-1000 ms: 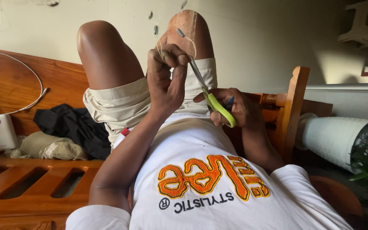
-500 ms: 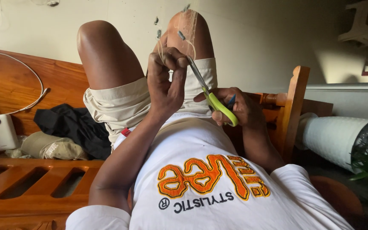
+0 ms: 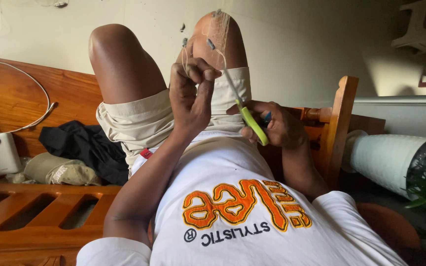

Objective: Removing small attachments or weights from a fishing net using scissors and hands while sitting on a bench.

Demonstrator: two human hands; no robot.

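While our left hand (image 3: 191,93) keeps pinching the pale threads (image 3: 219,34) taut at the raised knee (image 3: 220,37), our right hand (image 3: 274,123) grips green-handled scissors (image 3: 245,116), blades unmoved below that knee; cutting appears paused.

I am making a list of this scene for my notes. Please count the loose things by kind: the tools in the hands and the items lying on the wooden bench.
Scissors, green handles, in the right hand: 1
Thin threads, pinched by the left hand: 1 bunch
White power bank: 1
White cable: 1
Black cloth: 1
Beige cap: 1
Total: 6
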